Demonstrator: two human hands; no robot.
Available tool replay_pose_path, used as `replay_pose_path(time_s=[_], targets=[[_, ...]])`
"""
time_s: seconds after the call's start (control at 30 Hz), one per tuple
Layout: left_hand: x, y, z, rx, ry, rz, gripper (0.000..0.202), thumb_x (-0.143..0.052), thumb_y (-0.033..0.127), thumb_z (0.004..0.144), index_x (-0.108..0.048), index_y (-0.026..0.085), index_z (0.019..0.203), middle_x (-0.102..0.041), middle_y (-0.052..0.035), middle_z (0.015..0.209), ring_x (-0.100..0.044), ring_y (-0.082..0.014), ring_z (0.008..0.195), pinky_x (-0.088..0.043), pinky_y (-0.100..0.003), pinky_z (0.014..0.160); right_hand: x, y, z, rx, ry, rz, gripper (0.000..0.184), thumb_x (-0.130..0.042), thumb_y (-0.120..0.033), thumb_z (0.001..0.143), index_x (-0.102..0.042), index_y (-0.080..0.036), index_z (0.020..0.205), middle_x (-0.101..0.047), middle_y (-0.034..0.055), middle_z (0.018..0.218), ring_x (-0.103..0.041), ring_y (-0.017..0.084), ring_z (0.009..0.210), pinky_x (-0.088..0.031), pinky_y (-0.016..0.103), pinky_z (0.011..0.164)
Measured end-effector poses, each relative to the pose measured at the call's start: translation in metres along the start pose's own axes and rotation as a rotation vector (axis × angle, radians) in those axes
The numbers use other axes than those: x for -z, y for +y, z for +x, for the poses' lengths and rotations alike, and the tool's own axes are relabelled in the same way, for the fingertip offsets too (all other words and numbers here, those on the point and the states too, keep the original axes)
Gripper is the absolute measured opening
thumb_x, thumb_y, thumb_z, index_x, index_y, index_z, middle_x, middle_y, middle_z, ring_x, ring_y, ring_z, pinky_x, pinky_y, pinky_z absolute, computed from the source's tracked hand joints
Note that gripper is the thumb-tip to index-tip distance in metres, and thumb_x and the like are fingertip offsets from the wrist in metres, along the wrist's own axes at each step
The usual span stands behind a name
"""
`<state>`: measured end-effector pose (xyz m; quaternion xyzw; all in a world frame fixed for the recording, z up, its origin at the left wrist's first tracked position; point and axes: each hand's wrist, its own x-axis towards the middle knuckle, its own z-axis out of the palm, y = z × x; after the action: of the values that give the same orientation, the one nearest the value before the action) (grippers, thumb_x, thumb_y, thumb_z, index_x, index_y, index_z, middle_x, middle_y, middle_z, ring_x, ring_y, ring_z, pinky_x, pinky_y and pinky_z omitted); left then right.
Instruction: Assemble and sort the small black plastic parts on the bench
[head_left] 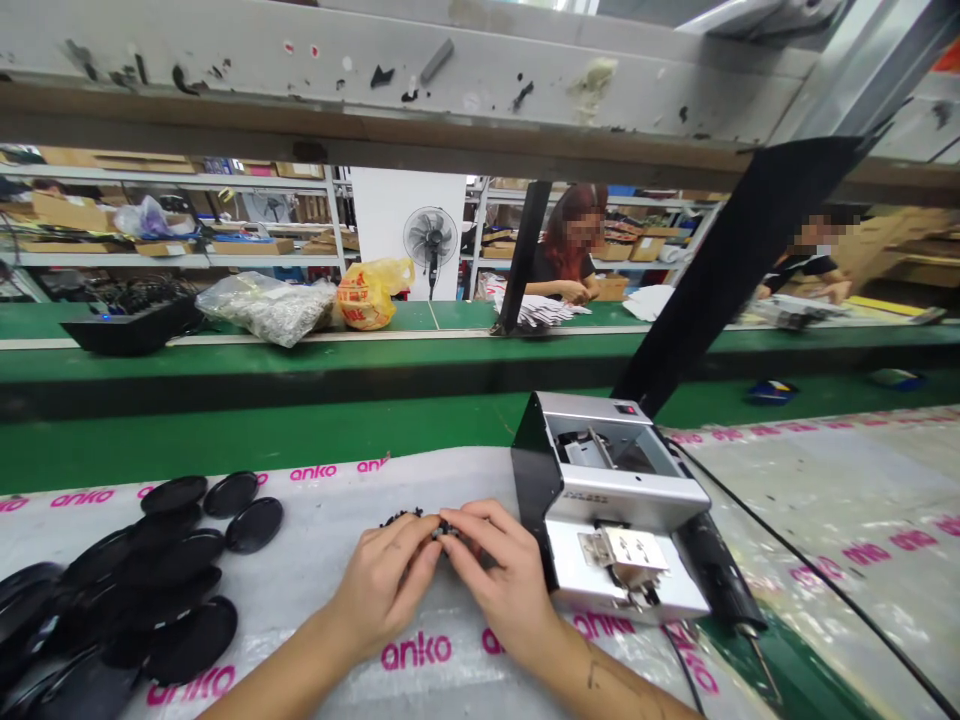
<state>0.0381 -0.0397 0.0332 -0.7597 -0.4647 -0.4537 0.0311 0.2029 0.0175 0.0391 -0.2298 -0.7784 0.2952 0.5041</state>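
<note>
On the green tabletop point(442, 428), partly under white plastic sheeting point(300, 560), stands a boxy silver-and-black metal machine point(630, 490); flat round black discs point(191, 640) lie far left. Left hand point(386, 575) and right hand point(502, 565) meet nearby, each grip pinching small dark pieces point(444, 531).

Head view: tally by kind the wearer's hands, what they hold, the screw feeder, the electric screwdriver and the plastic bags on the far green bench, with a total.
Left hand and right hand: 2
Small dark parts held: too small to count
Screw feeder: 1
Electric screwdriver: 1
Clear plastic bag: 1
Yellow plastic bag: 1
Total, held parts left out: 6
</note>
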Motion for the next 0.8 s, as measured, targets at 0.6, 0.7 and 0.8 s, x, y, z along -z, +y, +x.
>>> replay_pose_path(time_s=[0.6, 0.7, 0.8], targets=[[-0.0021, -0.0006, -0.0003, 0.005, -0.026, -0.012, 0.021, -0.042, 0.018, 0.1, -0.053, 0.016, 0.118, -0.065, -0.0055, 0.086, -0.063, -0.0152, 0.071, -0.047, -0.025, 0.064, 0.001, -0.0003, 0.001, -0.054, -0.074, 0.033, 0.02, -0.052, -0.017, 0.096, -0.067, -0.018, 0.109, -0.066, 0.0069, 0.095, -0.064, 0.015, 0.087, -0.052, 0.025, 0.076], [-0.0025, -0.0013, -0.002, 0.032, -0.035, -0.037, 0.02, -0.043, 0.016, 0.099, -0.054, 0.016, 0.116, -0.064, -0.0052, 0.086, -0.063, -0.0152, 0.072, -0.046, -0.025, 0.064, 0.0016, -0.0013, 0.0017, -0.053, -0.094, 0.042, 0.021, -0.051, -0.016, 0.097, -0.067, -0.018, 0.11, -0.066, 0.0069, 0.095, -0.064, 0.016, 0.088, -0.053, 0.026, 0.078], [-0.0022, -0.0017, -0.0028, 0.071, -0.038, -0.079, 0.019, -0.044, 0.016, 0.099, -0.056, 0.016, 0.113, -0.062, -0.0048, 0.085, -0.061, -0.0147, 0.071, -0.046, -0.025, 0.064, 0.0014, -0.0009, 0.0009, -0.041, -0.1, 0.046, 0.022, -0.053, -0.016, 0.095, -0.067, -0.019, 0.112, -0.067, 0.0068, 0.096, -0.064, 0.016, 0.086, -0.053, 0.026, 0.075]])
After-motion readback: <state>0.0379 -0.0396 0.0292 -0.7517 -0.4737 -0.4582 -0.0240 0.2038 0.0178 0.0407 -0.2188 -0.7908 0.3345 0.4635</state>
